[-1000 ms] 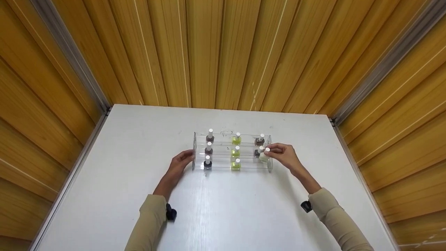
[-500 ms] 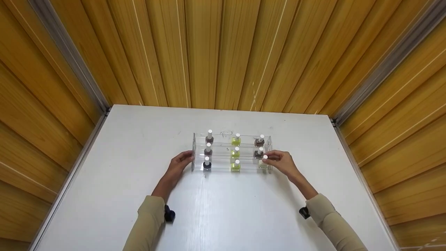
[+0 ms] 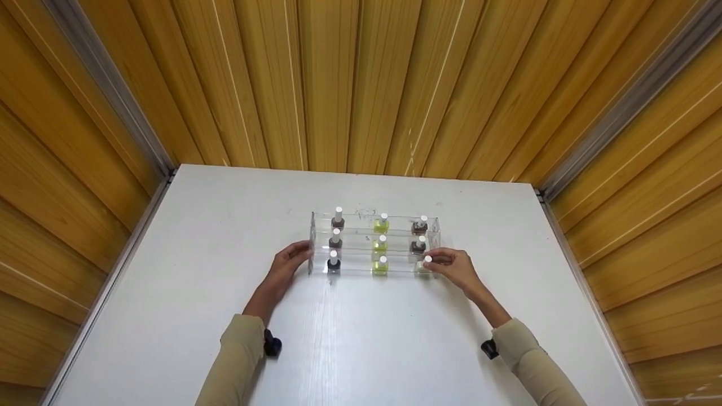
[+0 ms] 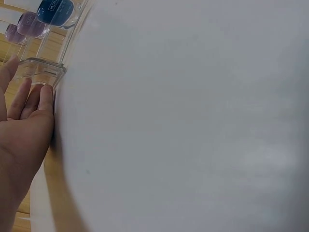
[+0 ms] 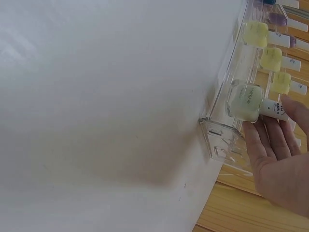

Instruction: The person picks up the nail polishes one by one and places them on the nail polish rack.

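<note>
A clear stepped acrylic rack point(image 3: 355, 273) stands on the white table with nail polish bottles on three tiers. My right hand point(image 3: 454, 267) pinches the white cap of a pale, milky nail polish bottle point(image 5: 246, 101) between thumb and fingers. That bottle stands at the right end of the lowest tier, in front of two dark bottles. At the rack's other end, my left hand point(image 3: 286, 266) touches the side panel with its fingers nearly straight. In the left wrist view, its fingertips point(image 4: 46, 92) lie along the outside of that panel.
The left column has a dark blue bottle point(image 4: 58, 12) in front of two purplish ones. Yellow bottles point(image 3: 380, 266) form the middle column. Wood-patterned walls point(image 3: 361, 84) enclose the back and sides of the white table point(image 3: 361, 338).
My right hand has lowered the pale bottle toward me, from in front of the middle tier down to the lowest tier's right end. My left hand has stayed at the rack's side.
</note>
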### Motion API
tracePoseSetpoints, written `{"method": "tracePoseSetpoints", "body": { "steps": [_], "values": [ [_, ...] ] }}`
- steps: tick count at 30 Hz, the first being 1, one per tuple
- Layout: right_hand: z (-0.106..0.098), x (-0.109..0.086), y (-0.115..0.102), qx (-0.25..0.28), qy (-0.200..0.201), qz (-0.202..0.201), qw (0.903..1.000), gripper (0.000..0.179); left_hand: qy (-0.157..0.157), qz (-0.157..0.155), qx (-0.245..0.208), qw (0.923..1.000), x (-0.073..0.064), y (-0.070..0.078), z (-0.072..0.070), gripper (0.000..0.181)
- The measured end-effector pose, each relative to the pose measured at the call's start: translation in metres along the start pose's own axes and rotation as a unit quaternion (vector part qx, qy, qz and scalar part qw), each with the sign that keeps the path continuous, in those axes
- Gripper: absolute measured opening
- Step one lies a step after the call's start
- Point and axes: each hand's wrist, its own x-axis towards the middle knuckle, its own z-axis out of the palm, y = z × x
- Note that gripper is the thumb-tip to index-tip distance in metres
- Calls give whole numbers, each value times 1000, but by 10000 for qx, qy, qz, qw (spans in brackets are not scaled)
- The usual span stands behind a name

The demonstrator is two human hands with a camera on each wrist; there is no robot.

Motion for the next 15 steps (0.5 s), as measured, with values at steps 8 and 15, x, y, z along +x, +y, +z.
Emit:
{"method": "tracePoseSetpoints", "body": {
  "steps": [8,15],
  "values": [
    [5,2,-1,-83,-95,-29,9999,33,40,-30,-59,10000,-1,2,0,43],
    [7,-4,-11,-205,-236,-104,9995,33,31,-45,102,9999,-2,1,-1,44]
  ]
}}
